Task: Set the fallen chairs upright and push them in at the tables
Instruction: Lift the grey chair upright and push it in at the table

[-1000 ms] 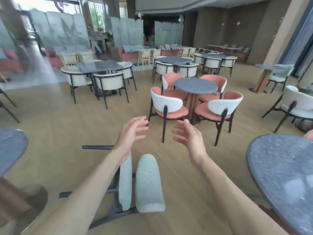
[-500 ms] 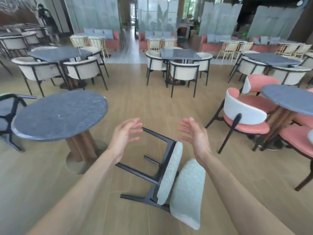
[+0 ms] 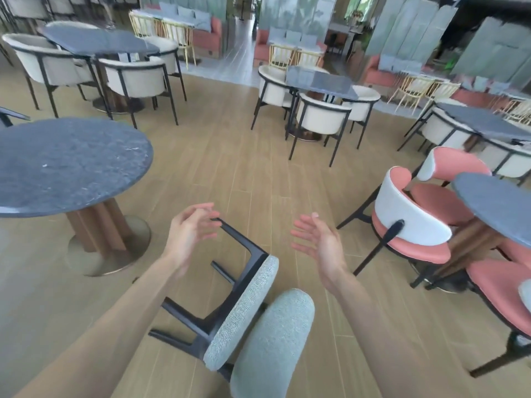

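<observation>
Both hands hover empty above the fallen chair (image 3: 253,320), which lies on its side on the wooden floor (image 3: 230,179) just in front of the person, its dark legs (image 3: 244,242) pointing away toward the round table (image 3: 69,165) at the left. The left hand (image 3: 191,228) has relaxed, slightly curled fingers and holds nothing; it sits close to the tip of the uppermost leg, though whether it touches cannot be told. The right hand (image 3: 317,241) is spread, palm turned inward, well clear of the chair. The grey-green seat (image 3: 244,308) stands on edge, with the padded backrest (image 3: 273,343) nearest the camera. To right it cleanly, I would judge the best hold to be one hand on the backrest and the other on the seat edge or frame, not on a leg tip, which gives poor leverage and may twist. Rolling the chair over the legs lying on the floor should bring all four feet down together. The round table looks the likely place to push it in, so standing it facing that pedestal would save a second turn. Salmon chairs (image 3: 413,225) stand near on the right, so the swing should stay tight.
</observation>
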Action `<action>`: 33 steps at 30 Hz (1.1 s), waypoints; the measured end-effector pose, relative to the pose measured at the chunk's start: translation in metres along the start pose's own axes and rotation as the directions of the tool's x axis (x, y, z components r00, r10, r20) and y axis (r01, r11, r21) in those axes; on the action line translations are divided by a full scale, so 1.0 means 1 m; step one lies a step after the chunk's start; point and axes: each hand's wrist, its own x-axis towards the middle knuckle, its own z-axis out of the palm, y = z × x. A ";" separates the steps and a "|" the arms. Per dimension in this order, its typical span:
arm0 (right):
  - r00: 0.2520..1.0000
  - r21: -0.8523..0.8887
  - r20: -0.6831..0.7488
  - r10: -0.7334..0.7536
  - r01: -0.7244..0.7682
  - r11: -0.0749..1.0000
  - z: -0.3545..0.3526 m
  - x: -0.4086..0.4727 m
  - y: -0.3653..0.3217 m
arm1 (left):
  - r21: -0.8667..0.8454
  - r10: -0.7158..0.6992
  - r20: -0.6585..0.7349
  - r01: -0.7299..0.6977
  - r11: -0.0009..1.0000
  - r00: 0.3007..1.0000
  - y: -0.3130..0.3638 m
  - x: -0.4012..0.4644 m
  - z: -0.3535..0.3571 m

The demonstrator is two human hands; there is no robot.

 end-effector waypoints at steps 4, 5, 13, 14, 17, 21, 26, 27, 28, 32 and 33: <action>0.999 0.004 -0.029 -0.017 0.017 1.000 -0.014 0.072 -0.024 | -0.048 0.025 0.007 -0.025 0.999 1.000 0.005 0.065 0.050; 0.999 0.000 -0.036 -0.013 0.013 1.000 -0.015 0.086 -0.031 | -0.041 0.030 0.017 -0.029 0.999 0.999 0.010 0.079 0.060; 0.986 -0.084 0.050 -0.161 0.165 0.983 -0.002 0.215 -0.135 | -0.028 0.220 0.011 -0.219 0.975 0.976 0.099 0.194 0.143; 0.985 -0.084 0.073 -0.157 0.163 0.983 -0.001 0.228 -0.141 | -0.041 0.220 -0.015 -0.221 0.975 0.975 0.103 0.200 0.151; 0.969 -0.084 0.195 -0.151 0.170 0.982 0.002 0.270 -0.139 | -0.042 0.234 -0.097 -0.239 0.970 0.967 0.100 0.210 0.170; 0.893 -0.060 0.435 -0.114 0.155 0.986 0.013 0.320 -0.105 | -0.012 0.221 -0.329 -0.238 0.971 0.918 0.072 0.207 0.176; 0.726 -0.162 0.679 0.112 -0.001 0.987 -0.004 0.333 -0.030 | -0.077 0.046 -0.648 -0.125 0.989 0.760 -0.010 0.148 0.188; 0.698 -0.193 0.698 0.162 -0.034 0.981 -0.009 0.333 -0.019 | -0.095 0.000 -0.678 -0.088 0.991 0.735 -0.025 0.135 0.192; 0.674 -0.224 0.711 0.203 -0.056 0.973 -0.015 0.331 -0.008 | -0.114 -0.039 -0.709 -0.060 0.992 0.704 -0.039 0.120 0.197; 0.619 -0.280 0.728 0.294 -0.123 0.952 -0.036 0.321 0.030 | -0.158 -0.112 -0.788 -0.022 0.987 0.605 -0.088 0.073 0.204; 0.603 -0.302 0.733 0.315 -0.127 0.945 -0.041 0.317 0.040 | -0.163 -0.125 -0.806 -0.015 0.986 0.579 -0.097 0.060 0.209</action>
